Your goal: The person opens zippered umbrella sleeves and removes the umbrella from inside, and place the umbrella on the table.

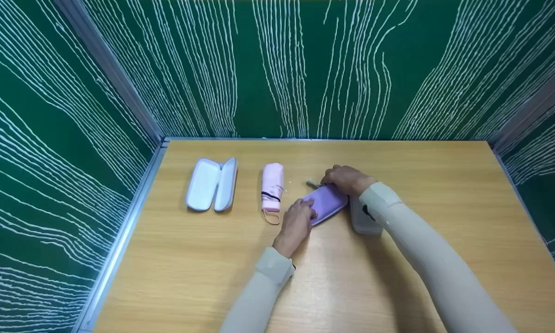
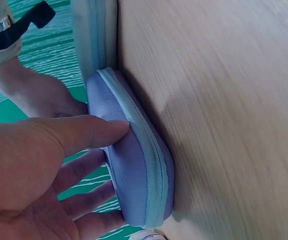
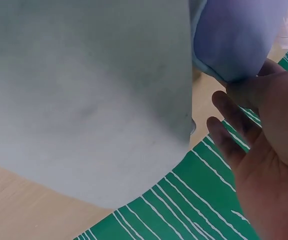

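On the tabletop [image 1: 189, 268], the purple case [image 1: 328, 201] points near-left to far-right along its long axis. The left hand [image 1: 297, 223] grips its near-left end, fingers slightly spread; the right hand [image 1: 345, 179] pinches its far end.

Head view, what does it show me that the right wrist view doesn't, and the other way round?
Only the head view shows the open case with its pale lining, and the full length of the pink umbrella. Only the right wrist view shows the palm side of the right hand. Both share the purple case, the grey case, the wooden table, the white-lined green wall and at least part of the umbrella.
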A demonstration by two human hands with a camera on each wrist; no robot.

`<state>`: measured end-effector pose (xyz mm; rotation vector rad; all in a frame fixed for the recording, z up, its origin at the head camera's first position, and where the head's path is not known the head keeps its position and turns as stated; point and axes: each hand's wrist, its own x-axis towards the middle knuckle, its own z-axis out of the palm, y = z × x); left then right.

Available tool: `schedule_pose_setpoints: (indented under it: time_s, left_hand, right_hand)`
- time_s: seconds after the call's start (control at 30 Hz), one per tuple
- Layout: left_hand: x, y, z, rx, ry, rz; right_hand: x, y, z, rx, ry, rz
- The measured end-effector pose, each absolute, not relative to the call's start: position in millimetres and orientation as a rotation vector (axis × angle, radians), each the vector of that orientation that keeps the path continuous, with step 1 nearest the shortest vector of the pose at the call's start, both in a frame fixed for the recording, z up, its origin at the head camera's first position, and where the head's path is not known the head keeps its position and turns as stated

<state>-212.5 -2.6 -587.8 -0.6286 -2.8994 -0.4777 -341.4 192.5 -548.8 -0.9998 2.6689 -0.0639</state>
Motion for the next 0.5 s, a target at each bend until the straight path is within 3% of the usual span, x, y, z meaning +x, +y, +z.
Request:
schedule_pose_setpoints:
  time_s: [0.27,0.5]
  left_hand:
    - [-212.9,-4.3,-588.0,-0.624,-2.911,-0.493]
    - [-213.2,-5.1,-587.5,-0.639,-2.917,-0.51]
  right_hand:
    - [-345.5,190.7,-546.9,-0.941,2.663,0.002]
    - [-352.1,189.0,-550.9,-1.056,2.677,0.121]
